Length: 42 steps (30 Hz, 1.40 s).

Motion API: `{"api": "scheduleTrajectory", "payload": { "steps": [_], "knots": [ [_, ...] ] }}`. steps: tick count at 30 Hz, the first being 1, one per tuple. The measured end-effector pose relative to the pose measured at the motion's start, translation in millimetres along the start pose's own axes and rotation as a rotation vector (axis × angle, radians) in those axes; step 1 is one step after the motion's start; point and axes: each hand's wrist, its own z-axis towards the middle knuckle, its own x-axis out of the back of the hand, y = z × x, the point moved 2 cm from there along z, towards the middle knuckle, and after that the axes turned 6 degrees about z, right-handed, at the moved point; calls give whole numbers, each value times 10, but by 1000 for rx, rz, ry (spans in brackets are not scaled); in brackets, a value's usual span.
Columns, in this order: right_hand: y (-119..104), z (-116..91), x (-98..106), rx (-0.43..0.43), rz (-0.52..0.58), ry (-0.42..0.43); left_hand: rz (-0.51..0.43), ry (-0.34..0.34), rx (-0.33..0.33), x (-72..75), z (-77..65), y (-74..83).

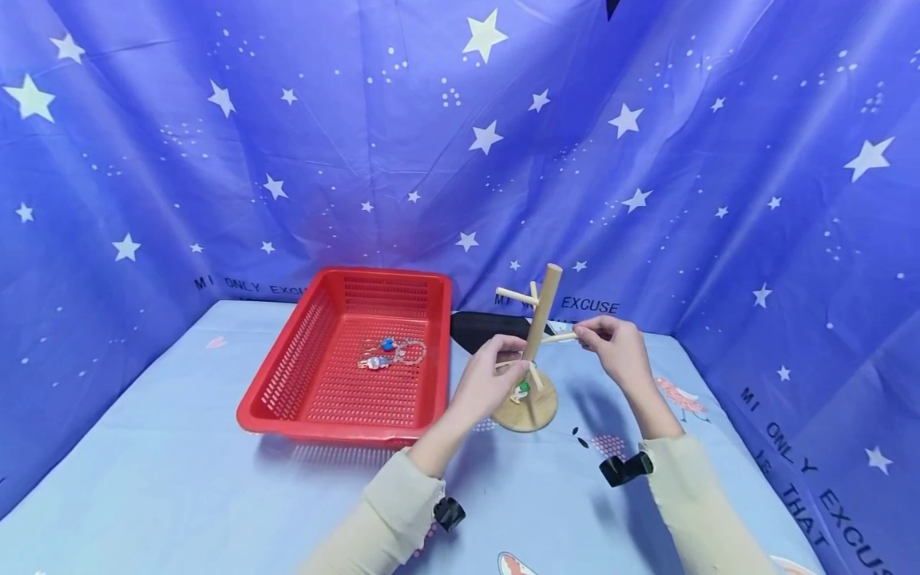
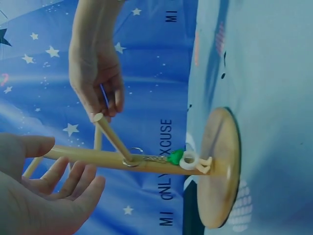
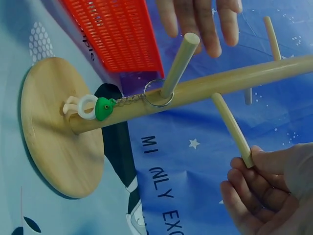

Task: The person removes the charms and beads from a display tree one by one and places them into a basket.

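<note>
A wooden peg stand has an upright post (image 1: 544, 311), several side pegs and a round base (image 1: 528, 411). My right hand (image 1: 614, 351) pinches the outer end of one right-hand peg (image 3: 232, 127) between thumb and fingers. On the left, my left hand (image 1: 485, 379) is around the post's lower half, its fingers loosely spread and thumb apart, gripping nothing in the left wrist view. A keychain with a green-headed, white-ringed figure (image 3: 103, 108) hangs by its metal ring from a low front peg (image 3: 181, 63). Its pale feet reach down near the base.
To the left stands a red perforated plastic basket (image 1: 345, 435). Inside lie a keychain with a small figure (image 1: 376, 363) and a blue charm (image 1: 388, 344). Behind the table (image 1: 180, 479) hangs a blue star-printed curtain (image 1: 402, 144). A black patch (image 1: 481, 327) shows behind the stand.
</note>
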Motion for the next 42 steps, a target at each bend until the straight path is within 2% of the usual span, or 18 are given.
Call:
{"api": "scheduleTrajectory", "payload": {
  "steps": [5, 12, 14, 19, 24, 33, 42],
  "knots": [
    [6, 38, 7, -30, 0, -28, -30, 27, 26, -59, 1, -90],
    [6, 43, -1, -30, -13, -30, -50, 64, 76, -165, 18, -257],
    [4, 44, -6, -29, -8, -28, -50, 71, 68, -184, 25, -288],
    [0, 45, -8, -30, 9, -21, -70, 90, 78, -219, 39, -345],
    [6, 35, -12, -40, 25, -23, -84, 93, 121, -251, 44, -407],
    [19, 25, -15, -37, 21, -14, -41, 100, 155, -285, 85, -491],
    [27, 29, -25, -42, 18, -8, -41, 118, 182, -313, 111, -557]
  ]
}}
